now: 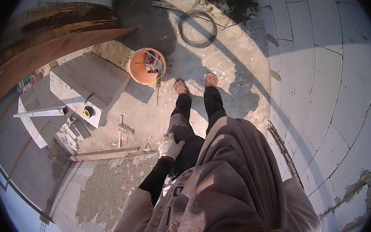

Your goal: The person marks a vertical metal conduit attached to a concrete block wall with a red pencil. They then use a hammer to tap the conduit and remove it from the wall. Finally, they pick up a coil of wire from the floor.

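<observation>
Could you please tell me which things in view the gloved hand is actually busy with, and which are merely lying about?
In hand:
left hand, gloved, resting on the thigh

Lying about:
orange bucket
tape measure
wire coil
mallet

Orange bucket, white-gloved left hand

Seen from above, the person stands upright; the gloved left hand rests flat on the left thigh, fingers spread, black-sleeved forearm bent at the elbow; the right hand is hidden beneath draped cloth.
</observation>
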Motion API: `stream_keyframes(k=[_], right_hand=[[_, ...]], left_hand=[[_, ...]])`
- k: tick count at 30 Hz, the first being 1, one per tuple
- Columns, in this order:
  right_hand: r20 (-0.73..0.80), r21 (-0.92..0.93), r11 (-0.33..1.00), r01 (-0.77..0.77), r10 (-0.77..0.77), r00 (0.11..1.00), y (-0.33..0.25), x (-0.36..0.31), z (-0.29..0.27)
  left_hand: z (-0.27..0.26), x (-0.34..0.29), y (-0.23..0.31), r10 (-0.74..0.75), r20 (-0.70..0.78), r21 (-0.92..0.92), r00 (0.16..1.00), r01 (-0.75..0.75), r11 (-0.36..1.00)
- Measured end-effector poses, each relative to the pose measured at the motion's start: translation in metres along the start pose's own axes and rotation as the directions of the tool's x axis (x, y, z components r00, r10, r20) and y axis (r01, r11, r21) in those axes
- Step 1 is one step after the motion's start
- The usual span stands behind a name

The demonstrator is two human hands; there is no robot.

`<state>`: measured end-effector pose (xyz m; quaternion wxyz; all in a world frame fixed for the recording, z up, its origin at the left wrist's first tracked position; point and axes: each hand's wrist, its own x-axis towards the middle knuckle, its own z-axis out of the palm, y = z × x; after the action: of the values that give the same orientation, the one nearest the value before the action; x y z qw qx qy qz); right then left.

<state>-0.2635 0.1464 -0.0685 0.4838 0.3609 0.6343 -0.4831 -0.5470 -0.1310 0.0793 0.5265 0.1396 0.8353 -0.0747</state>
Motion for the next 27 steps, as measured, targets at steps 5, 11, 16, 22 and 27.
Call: stream_keyframes(k=[5,11,16,22,27], right_hand=[[0.064,0.056,0.998,-0.007,0.003,0.998,-0.066,-0.055,0.002],[0.056,0.114,0.993,0.041,-0.048,0.997,-0.125,-0.070,-0.002],[0.014,0.168,0.985,0.050,-0.053,0.999,-0.158,-0.069,0.000],[-0.108,0.247,0.966,0.077,-0.052,0.993,-0.164,-0.008,-0.030],[-0.484,0.278,0.936,0.215,-0.057,0.873,-0.077,0.168,-0.073]], left_hand=[[-0.020,0.003,-0.005,0.164,0.040,-0.038,0.986,-0.163,0.986],[-0.048,-0.039,-0.021,0.345,0.341,-0.194,0.875,-0.293,0.936],[-0.057,-0.009,-0.011,0.219,-0.004,-0.080,0.976,-0.218,0.973],[-0.049,0.044,-0.037,0.335,0.055,-0.186,0.941,-0.320,0.929],[-0.068,0.132,-0.034,0.307,0.283,-0.630,0.909,-0.065,0.774]])
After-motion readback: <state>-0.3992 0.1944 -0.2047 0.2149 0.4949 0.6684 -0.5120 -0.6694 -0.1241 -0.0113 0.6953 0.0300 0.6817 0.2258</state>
